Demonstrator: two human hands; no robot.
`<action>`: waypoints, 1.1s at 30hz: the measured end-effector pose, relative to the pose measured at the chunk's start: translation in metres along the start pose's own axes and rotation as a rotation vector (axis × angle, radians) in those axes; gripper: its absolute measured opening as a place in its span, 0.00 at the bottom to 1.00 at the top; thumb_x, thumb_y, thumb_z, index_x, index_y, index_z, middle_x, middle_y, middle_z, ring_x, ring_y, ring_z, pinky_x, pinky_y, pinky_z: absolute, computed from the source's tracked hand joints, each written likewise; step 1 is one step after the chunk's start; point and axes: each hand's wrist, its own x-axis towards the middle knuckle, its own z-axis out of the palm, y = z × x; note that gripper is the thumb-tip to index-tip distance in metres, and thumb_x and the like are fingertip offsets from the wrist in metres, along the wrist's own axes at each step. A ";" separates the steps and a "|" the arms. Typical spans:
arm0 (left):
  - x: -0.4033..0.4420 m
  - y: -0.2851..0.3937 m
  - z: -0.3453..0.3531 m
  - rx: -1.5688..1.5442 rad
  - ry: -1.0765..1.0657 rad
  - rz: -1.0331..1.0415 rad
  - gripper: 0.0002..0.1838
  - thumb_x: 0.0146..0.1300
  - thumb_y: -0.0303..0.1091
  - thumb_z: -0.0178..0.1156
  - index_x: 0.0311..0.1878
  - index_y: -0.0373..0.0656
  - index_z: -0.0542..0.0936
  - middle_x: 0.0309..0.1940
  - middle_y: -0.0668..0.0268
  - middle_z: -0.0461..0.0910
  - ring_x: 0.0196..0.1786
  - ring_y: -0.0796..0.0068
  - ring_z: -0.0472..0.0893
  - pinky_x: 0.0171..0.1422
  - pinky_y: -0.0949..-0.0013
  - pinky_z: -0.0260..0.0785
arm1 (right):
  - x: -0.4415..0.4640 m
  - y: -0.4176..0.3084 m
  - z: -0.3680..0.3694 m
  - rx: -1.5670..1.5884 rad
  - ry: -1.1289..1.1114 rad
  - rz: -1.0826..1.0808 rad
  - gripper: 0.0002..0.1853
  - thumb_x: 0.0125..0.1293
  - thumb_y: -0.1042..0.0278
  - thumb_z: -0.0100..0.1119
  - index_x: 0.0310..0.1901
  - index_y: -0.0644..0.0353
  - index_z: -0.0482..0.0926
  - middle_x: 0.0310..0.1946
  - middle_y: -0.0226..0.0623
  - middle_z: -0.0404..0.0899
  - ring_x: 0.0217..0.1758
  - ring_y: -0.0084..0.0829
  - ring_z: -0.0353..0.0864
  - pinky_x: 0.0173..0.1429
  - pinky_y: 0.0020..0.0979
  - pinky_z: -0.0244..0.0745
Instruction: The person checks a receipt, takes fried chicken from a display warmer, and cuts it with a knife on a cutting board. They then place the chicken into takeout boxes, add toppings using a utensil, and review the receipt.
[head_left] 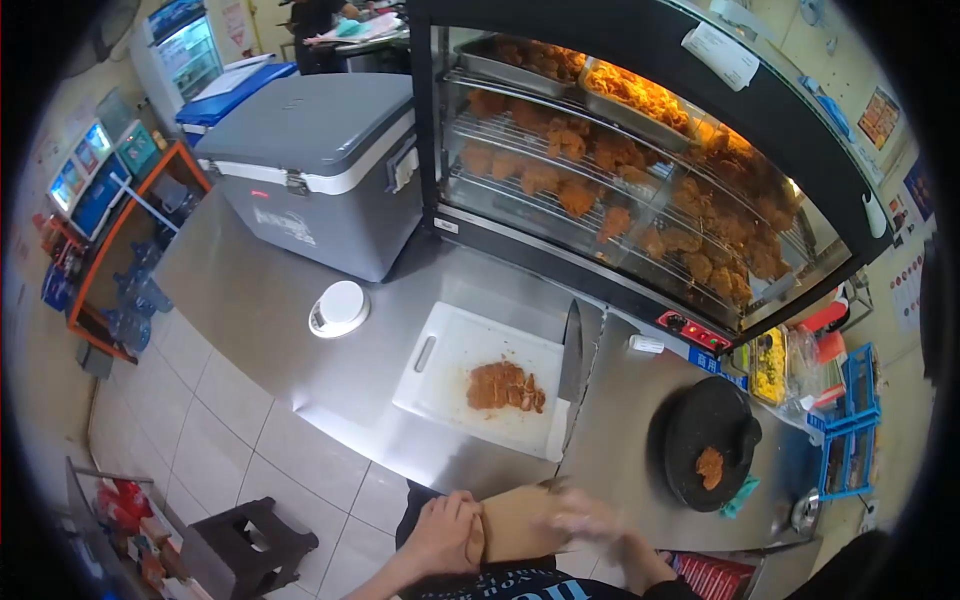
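Evidently cut: one lot of meat [500, 387], in pieces, grouped on the board [440, 402]; slicing looks complete. Knife [571, 352], laid along the board's right edge. Paper [522, 520], brown, before the person's waist, held by the left hand [447, 532]. Right hand [588, 518], blurred at the paper's other side; grip cannot be told. Meat outside the paper, packing apparently undone.

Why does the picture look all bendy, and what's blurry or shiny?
Head view: probably a very wide lens, curving the steel counter and leaving dark corners; the right hand is smeared, likely from moving; pale glare shines off the counter; orange light glows inside the food cabinet.
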 end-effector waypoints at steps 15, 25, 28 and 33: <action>0.090 -0.185 -0.064 -0.752 0.451 -0.062 0.71 0.35 0.37 0.74 0.72 0.43 0.27 0.65 0.49 0.51 0.68 0.54 0.59 0.71 0.54 0.56 | 0.166 0.034 -0.015 -0.694 0.942 0.445 0.53 0.38 0.32 0.70 0.68 0.42 0.63 0.72 0.50 0.48 0.71 0.63 0.51 0.70 0.61 0.50; 0.135 -0.218 -0.076 -0.630 0.280 -0.040 0.61 0.35 0.31 0.72 0.69 0.42 0.39 0.62 0.51 0.54 0.66 0.57 0.61 0.69 0.57 0.58 | 0.280 0.105 0.011 -0.898 0.994 0.381 0.30 0.41 0.42 0.70 0.52 0.28 0.77 0.70 0.37 0.55 0.68 0.58 0.52 0.57 0.68 0.53; 0.143 -0.225 -0.077 -0.646 0.301 0.012 0.61 0.36 0.30 0.73 0.69 0.40 0.40 0.61 0.51 0.55 0.64 0.58 0.62 0.66 0.60 0.61 | 0.279 0.099 0.002 -0.853 0.923 0.369 0.21 0.45 0.50 0.68 0.44 0.35 0.79 0.64 0.33 0.64 0.62 0.51 0.63 0.52 0.58 0.62; 0.162 -0.231 -0.085 -0.692 0.256 -0.007 0.59 0.36 0.31 0.74 0.69 0.39 0.43 0.61 0.51 0.55 0.65 0.58 0.61 0.68 0.60 0.59 | 0.270 0.111 -0.014 -0.630 1.055 0.240 0.16 0.47 0.68 0.67 0.41 0.49 0.78 0.43 0.34 0.77 0.40 0.36 0.78 0.47 0.37 0.75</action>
